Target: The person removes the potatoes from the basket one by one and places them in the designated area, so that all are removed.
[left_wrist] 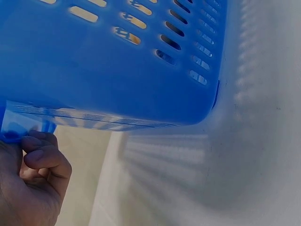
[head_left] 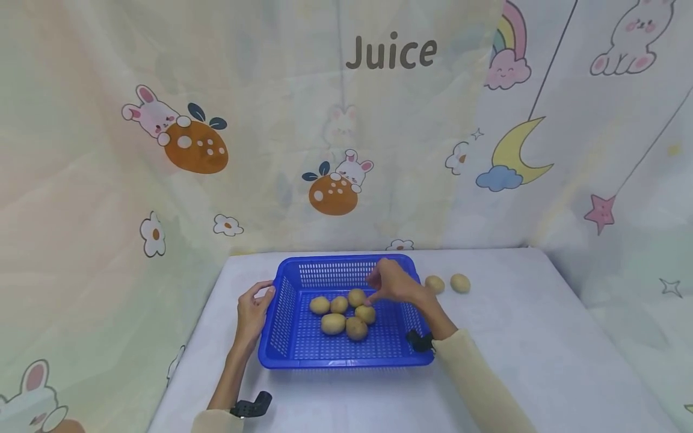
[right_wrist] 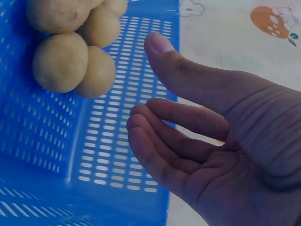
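A blue plastic basket (head_left: 346,363) with slotted walls holds several potatoes (head_left: 332,324), clustered around the middle of its floor. My left hand (head_left: 251,316) grips the basket's left rim; in the left wrist view its fingers curl at the rim beside the basket wall (left_wrist: 117,89). Over the right part of the basket is my right hand (head_left: 393,282), with nothing held in it. The right wrist view shows the thumb apart from the loosely bent fingers of that hand (right_wrist: 202,150), with the potatoes (right_wrist: 60,62) beyond the fingertips.
Two more potatoes, one nearer the basket (head_left: 435,284) and one farther right (head_left: 460,283), lie on the white-covered table (head_left: 520,337). A printed cloth (head_left: 271,198) hangs behind the table and along its sides.
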A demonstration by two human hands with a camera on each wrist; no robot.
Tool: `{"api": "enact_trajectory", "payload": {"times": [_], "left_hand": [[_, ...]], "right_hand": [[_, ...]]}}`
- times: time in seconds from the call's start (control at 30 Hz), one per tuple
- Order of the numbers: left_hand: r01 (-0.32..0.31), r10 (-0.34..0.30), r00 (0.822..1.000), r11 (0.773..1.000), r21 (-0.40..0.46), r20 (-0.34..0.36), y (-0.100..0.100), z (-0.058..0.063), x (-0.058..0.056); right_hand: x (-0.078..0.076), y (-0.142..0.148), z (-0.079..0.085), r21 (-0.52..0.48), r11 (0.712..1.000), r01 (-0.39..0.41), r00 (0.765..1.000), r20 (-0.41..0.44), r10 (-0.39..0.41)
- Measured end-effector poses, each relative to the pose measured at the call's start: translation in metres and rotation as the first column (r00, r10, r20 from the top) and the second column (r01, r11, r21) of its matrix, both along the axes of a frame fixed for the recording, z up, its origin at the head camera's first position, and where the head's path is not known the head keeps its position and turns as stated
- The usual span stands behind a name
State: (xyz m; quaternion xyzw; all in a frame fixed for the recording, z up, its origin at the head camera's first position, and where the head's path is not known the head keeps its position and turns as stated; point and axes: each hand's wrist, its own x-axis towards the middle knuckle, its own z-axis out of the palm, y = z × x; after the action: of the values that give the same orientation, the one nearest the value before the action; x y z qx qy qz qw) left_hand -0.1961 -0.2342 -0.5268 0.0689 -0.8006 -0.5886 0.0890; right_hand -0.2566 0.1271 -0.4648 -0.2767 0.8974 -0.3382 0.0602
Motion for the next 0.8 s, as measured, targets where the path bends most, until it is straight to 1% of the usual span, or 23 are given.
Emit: {"api": "enact_trajectory", "payload": {"times": [0.03,0.13,0.17,0.2,0.27,0.3,0.37,0.43,0.5,0.6,0.63,0.67,0.8], "left_hand": [[0.000,0.000,1.000,1.000,0.000,0.003,0.000,0.000,0.000],[0.000,0.000,1.000,1.000,-0.001,0.011,0.000,-0.001,0.001],[0.000,0.000,1.000,1.000,0.007,0.009,0.000,-0.001,0.001],[0.001,-0.001,1.000,1.000,0.011,0.007,0.000,-0.001,0.001],[-0.001,0.001,1.000,1.000,0.013,-0.001,0.000,-0.001,0.000],[-0.003,0.004,1.000,1.000,0.014,-0.005,0.000,-0.001,0.000],[-0.007,0.007,1.000,1.000,0.019,-0.017,0.000,-0.001,-0.002],[-0.006,0.007,1.000,1.000,0.009,-0.020,0.000,0.000,-0.002],[-0.006,0.006,1.000,1.000,0.002,-0.020,0.000,0.000,-0.003],[-0.009,0.009,1.000,1.000,-0.011,-0.016,0.001,-0.001,-0.003],[-0.011,0.011,1.000,1.000,-0.015,-0.013,0.001,-0.001,-0.003],[-0.013,0.013,1.000,1.000,-0.015,-0.012,0.001,-0.001,-0.003],[-0.021,0.021,1.000,1.000,-0.002,-0.009,0.001,-0.003,-0.002]], "right_hand": [[-0.002,0.001,-0.006,0.003,1.000,-0.008,1.000,0.002,0.008],[-0.015,0.006,-0.035,0.001,0.999,-0.036,0.999,-0.007,0.036],[-0.018,0.006,-0.041,0.002,0.999,-0.040,0.999,0.000,0.040],[-0.022,0.008,-0.050,0.005,0.999,-0.051,0.999,-0.015,0.051],[-0.029,0.008,-0.063,0.018,0.998,-0.064,0.997,-0.042,0.065],[-0.030,0.008,-0.065,0.025,0.997,-0.067,0.997,-0.043,0.068],[-0.029,0.005,-0.062,0.033,0.996,-0.081,0.996,-0.046,0.082],[-0.027,0.002,-0.056,0.048,0.996,-0.077,0.997,-0.012,0.078],[-0.025,0.001,-0.055,0.051,0.996,-0.077,0.997,0.005,0.077],[-0.027,0.001,-0.061,0.075,0.995,-0.071,0.997,0.016,0.070],[-0.026,0.001,-0.059,0.081,0.994,-0.070,0.997,0.023,0.068],[-0.025,0.002,-0.061,0.084,0.994,-0.076,0.997,0.009,0.076],[-0.008,-0.003,-0.036,0.091,0.994,-0.055,0.996,0.077,0.048]]}}
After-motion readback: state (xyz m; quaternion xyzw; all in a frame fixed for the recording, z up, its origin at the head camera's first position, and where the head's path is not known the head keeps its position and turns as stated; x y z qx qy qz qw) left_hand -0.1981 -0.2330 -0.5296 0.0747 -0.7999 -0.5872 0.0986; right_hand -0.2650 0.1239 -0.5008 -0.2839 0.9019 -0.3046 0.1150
